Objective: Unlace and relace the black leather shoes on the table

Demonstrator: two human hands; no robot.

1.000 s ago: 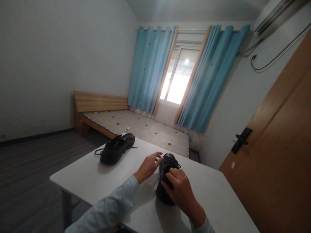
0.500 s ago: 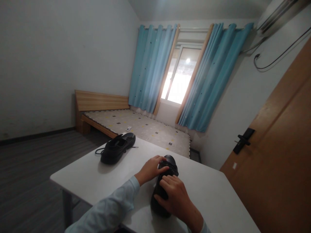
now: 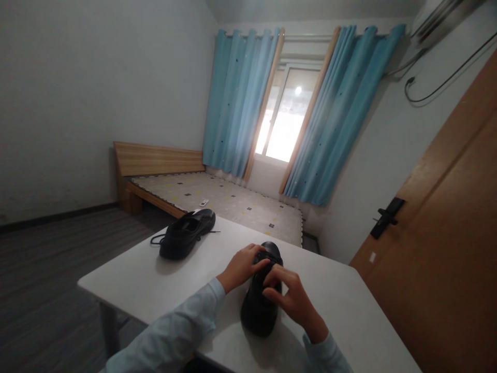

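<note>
Fingers of left hand (image 3: 241, 265) & right hand (image 3: 292, 296) pinch near shoe (image 3: 259, 305) laces; no legible branding.

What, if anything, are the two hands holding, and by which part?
Both hands are on the near black shoe on the white table. The left hand and right hand have their fingers at its laced top; whether a lace is pinched cannot be told.

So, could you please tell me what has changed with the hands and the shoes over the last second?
The left hand closed in from beside the near shoe onto its laces. The right hand lifted its fingers off the shoe's top to pinch at the laces. The far shoe stayed put on the white table, laces loose.
</note>
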